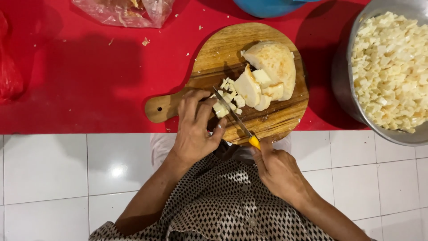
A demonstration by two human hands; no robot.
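I see the knife (234, 117) lying slantwise over the board (267, 120), its thin blade running from the cubes (226, 99) down to a yellow handle at the board's near edge. The cubes are small, pale and heaped loosely just left of the blade, some touching it. The block (272, 67), a big cream-white rounded lump (partly cut into slabs on its near side), sits at the board's middle toward the far side. The board is round, wooden, with a holed handle pointing left.
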